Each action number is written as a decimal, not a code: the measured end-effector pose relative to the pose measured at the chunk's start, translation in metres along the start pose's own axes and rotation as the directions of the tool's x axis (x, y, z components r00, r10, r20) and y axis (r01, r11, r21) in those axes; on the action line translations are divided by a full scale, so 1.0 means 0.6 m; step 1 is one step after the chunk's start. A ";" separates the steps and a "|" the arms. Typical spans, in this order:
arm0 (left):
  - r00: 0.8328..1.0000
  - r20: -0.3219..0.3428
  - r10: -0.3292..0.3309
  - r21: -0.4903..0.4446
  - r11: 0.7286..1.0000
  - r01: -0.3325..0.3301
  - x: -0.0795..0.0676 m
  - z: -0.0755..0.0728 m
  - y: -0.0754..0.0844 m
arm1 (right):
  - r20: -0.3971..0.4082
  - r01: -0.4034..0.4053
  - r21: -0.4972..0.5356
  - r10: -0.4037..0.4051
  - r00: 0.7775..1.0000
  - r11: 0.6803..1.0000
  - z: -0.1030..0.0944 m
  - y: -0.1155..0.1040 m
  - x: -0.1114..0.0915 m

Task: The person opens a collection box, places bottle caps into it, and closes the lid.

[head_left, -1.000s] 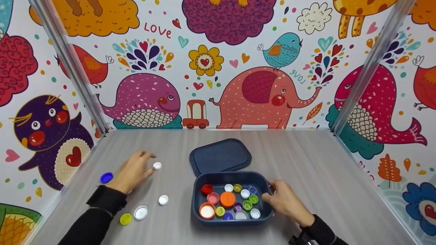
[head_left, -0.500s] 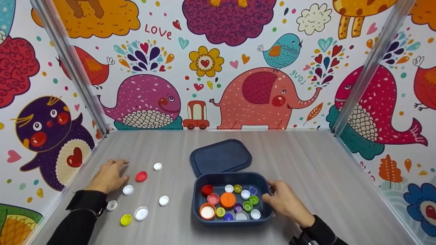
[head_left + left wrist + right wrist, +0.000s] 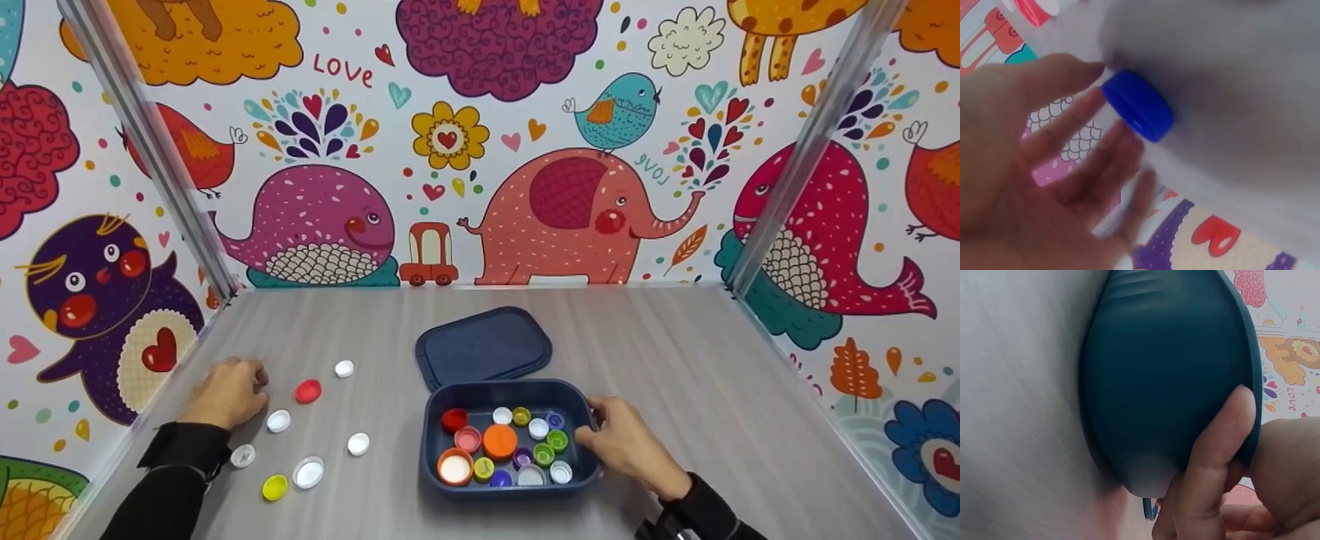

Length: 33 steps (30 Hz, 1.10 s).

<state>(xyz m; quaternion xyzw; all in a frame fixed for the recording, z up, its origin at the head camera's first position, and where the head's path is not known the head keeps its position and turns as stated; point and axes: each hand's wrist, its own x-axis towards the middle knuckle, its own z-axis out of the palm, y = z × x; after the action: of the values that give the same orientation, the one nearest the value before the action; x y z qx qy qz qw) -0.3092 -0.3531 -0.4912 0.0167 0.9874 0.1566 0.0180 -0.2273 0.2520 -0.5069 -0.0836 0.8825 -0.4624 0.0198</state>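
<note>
At the left of the table my left hand (image 3: 226, 391) reaches down with bent fingers, hiding a blue bottle cap in the head view. In the left wrist view the blue cap (image 3: 1139, 106) shows its hollow side, with index and middle fingertips right at its rim and the thumb tip just off one end. My right hand (image 3: 628, 444) grips the right wall of a dark blue box (image 3: 510, 491), thumb against the wall. Inside the box sit several caps, among them a large orange cap (image 3: 499, 442) and a white-filled orange one (image 3: 455, 466).
Around my left hand lie a red cap (image 3: 308, 391), a yellow cap (image 3: 274, 487), a large white cap (image 3: 308, 472) and several smaller white ones. Behind the box lies its dark blue lid (image 3: 484, 345). Printed walls with metal corner posts (image 3: 814, 150) bound the table.
My left hand has moved left from a small white cap to the blue cap, uncovering red and white caps; its fingers have bent further. My right hand stays at the box.
</note>
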 end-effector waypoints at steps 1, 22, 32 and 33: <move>1.000 0.008 -0.021 0.008 1.000 0.021 -0.003 -0.002 -0.001 | 0.000 -0.002 0.001 0.002 1.000 1.000 0.000 0.000 0.000; 0.998 -0.051 0.045 -0.041 0.998 -0.048 -0.014 -0.017 0.049 | -0.004 -0.004 -0.016 0.004 1.000 1.000 0.000 0.000 -0.001; 0.950 -0.201 0.238 -0.077 0.963 -0.258 -0.030 -0.004 0.155 | -0.014 -0.002 -0.033 0.002 1.000 0.999 0.000 0.000 -0.001; 0.940 -0.215 0.265 -0.085 0.954 -0.288 -0.034 -0.002 0.168 | -0.014 -0.003 -0.033 0.002 1.000 0.999 0.000 0.000 -0.001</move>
<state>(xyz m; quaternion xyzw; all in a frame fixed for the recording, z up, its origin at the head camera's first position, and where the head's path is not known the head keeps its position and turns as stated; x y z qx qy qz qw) -0.2860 -0.2583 -0.4579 0.1385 0.9612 0.2152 -0.1029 -0.2268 0.2522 -0.5066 -0.0794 0.8902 -0.4485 0.0127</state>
